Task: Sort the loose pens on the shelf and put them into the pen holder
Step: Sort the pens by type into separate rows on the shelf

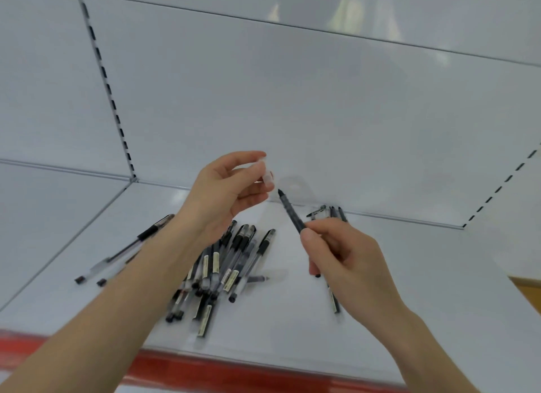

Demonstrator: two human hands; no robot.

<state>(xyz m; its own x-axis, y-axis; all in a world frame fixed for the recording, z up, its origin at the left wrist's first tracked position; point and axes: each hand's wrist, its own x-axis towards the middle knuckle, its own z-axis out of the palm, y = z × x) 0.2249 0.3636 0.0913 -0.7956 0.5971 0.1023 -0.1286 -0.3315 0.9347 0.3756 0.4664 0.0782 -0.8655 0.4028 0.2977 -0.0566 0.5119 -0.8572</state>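
My right hand [345, 258] grips an uncapped black pen [289, 212], its tip pointing up and left. My left hand [225, 193] pinches a clear pen cap [268, 177] just above and left of that tip; cap and tip are apart. Below my hands a pile of several black pens [231, 264] lies on the white shelf [409, 290]. Two more pens [128, 246] rest to the left, partly behind my left forearm. Another pen [333, 300] lies under my right hand. A clear pen holder [298, 187] stands at the back wall, with a few pens [330, 212] beside it.
A red strip [205, 363] runs along the shelf's front edge. White back panels with slotted uprights [108, 91] rise behind the shelf. A small pen refill [257, 279] lies right of the pile. A wooden surface [530, 293] shows at the right edge.
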